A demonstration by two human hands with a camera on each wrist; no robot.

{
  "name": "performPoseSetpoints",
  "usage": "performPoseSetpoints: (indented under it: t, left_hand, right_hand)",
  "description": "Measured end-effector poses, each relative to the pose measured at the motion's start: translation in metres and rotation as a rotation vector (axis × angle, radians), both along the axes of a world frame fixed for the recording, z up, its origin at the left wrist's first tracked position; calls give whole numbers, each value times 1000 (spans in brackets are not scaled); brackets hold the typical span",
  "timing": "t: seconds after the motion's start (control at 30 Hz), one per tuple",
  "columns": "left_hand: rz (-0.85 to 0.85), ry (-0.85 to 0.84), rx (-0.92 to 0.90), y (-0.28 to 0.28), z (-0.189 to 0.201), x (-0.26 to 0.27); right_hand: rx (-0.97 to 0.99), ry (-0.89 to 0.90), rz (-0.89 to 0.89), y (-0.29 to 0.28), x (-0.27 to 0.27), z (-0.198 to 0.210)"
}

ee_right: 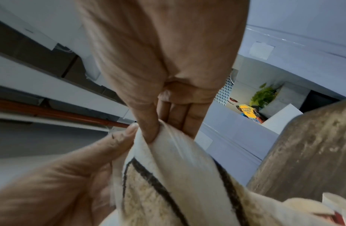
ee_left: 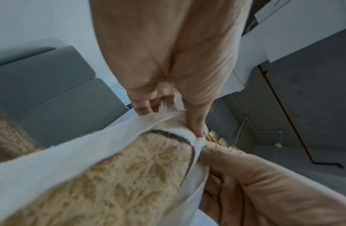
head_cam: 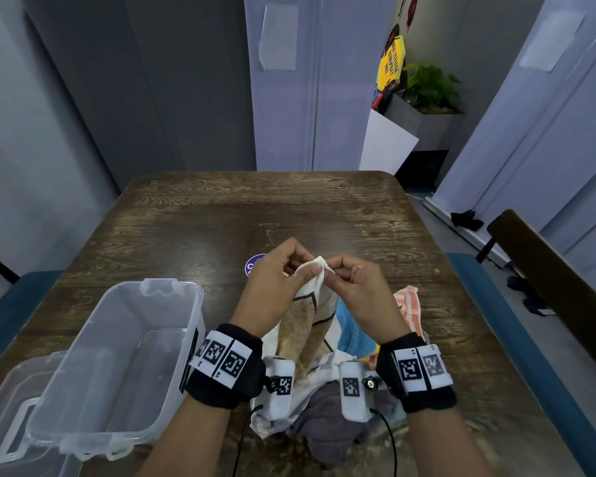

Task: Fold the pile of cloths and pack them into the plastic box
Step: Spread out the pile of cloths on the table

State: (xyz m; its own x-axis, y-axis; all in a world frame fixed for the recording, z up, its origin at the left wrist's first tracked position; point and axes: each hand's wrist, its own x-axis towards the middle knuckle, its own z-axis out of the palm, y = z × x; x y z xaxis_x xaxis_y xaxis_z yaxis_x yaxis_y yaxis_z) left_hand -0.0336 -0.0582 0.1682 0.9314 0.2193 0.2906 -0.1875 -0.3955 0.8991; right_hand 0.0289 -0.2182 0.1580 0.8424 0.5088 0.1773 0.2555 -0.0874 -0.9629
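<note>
With no fold made yet, the left hand [head_cam: 276,290] and right hand [head_cam: 362,290] each had a pinching grip on the beige cloth [head_cam: 305,339], which likely needed spreading flat next.

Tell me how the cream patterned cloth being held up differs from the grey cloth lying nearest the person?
The cream cloth carries tan patches with dark outlines; the grey cloth is plain. The cream cloth hangs lifted, its corner pinched by the left hand and right hand; the grey cloth lies crumpled on the table, untouched. Both are unfolded, and neither is in the plastic box.
</note>
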Motion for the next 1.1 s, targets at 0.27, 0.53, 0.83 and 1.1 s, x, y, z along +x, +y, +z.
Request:
performPoseSetpoints:
  t: [0.27, 0.53, 0.83, 1.1]
  left_hand:
    - [315, -417, 11, 36, 75, 2]
    - [455, -359, 4, 119, 73, 30]
    - [468, -287, -212, 140, 53, 48]
    - [484, -369, -219, 135, 63, 45]
  right_hand:
    - [-737, -196, -242, 4, 31, -5]
    - [-591, -31, 126, -23, 61, 44]
    - [-178, -145, 147, -25, 42, 71]
    - [38, -63, -27, -29, 52, 88]
